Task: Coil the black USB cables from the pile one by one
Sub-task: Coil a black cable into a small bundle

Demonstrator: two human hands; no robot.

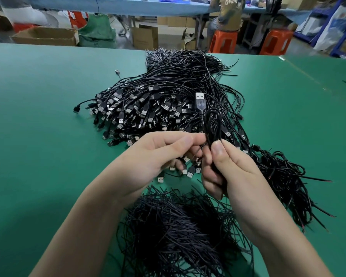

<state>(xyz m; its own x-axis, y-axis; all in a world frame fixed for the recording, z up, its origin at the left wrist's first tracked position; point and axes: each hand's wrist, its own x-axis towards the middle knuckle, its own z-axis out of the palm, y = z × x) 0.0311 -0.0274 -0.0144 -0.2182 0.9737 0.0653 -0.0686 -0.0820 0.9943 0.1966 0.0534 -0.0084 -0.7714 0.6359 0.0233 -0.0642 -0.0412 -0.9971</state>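
While the right hand [226, 172] pinches a narrow coil of one black USB cable [213, 126] between thumb and curled fingers, the left hand [158, 154] meets it from the side, its thumb and forefinger pressed together on the same strands just below the loop. That two-handed grip looks meant to keep the turns stacked so they cannot spring apart; the coil stands upright above the table [38, 116], with its metal-tipped plug [200, 100] poking up past the top of the loop, probably left free as the outer end. Which hand bears most of the load is hard to tell, since the fingers overlap.

Behind the hands lies the main pile [158, 102], a broad heap on the green table with plugs fanned toward the person and thin tails running away from them. It seems barely reduced, so the task is likely far from finished. A second mass of loose black wire ends [180, 226] sits near the person under the forearms, and a tangled bundle [282, 176] lies to the right.

The cable is thin, round, smooth and slightly glossy, pliable enough to bend tightly. The plugs are boxy, with bright rectangular shells and moulded dark grips. The table covering is matte and even
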